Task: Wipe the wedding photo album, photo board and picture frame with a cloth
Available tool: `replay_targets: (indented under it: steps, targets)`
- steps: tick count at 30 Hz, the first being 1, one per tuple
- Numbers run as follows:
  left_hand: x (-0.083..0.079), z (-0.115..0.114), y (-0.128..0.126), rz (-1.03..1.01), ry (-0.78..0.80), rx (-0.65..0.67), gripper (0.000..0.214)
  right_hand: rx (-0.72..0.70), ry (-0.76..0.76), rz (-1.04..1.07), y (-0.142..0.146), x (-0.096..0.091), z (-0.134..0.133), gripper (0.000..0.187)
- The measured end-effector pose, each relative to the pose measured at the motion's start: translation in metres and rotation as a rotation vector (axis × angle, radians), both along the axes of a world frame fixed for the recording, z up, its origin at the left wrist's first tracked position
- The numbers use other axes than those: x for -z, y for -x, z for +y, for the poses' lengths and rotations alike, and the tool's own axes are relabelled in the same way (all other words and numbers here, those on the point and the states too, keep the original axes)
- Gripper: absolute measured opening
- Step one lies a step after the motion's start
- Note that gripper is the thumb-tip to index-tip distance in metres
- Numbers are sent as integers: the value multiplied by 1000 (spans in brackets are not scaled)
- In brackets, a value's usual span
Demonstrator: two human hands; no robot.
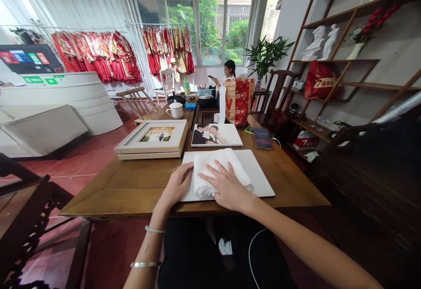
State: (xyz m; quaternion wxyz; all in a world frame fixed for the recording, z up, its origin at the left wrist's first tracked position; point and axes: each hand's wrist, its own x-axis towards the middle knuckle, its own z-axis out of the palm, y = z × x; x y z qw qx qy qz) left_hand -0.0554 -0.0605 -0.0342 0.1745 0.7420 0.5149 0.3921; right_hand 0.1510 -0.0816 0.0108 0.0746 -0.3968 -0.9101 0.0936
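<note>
A folded white cloth (217,166) lies on a white flat board (259,177) at the near edge of the wooden table (131,183). My right hand (226,186) lies flat on the cloth with fingers spread, pressing it down. My left hand (177,186) rests at the board's left edge, fingers curled against the cloth's side. Beyond the board lies a photo album (215,134) showing a couple, and to its left a framed picture (154,137) on a second frame.
A phone (262,138) lies right of the album, with a red paper bag (239,100), a white teapot (176,110) and tea things further back. A person sits at the table's far end. Chairs stand left, shelves right, red garments hang on racks.
</note>
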Motion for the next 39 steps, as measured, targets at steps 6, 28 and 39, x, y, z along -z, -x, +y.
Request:
replay_targets:
  steps: [6, 28, 39]
  targets:
    - [2, -1, 3, 28, -2, -2, 33, -111, 217, 100, -50, -14, -57, 90]
    - [0, -3, 1, 31, -10, 17, 31, 192, -11, -55, -80, 11, 59, 82]
    - [0, -3, 0, 41, -10, 33, 31, 37, 82, -34, -108, 0, -65, 101]
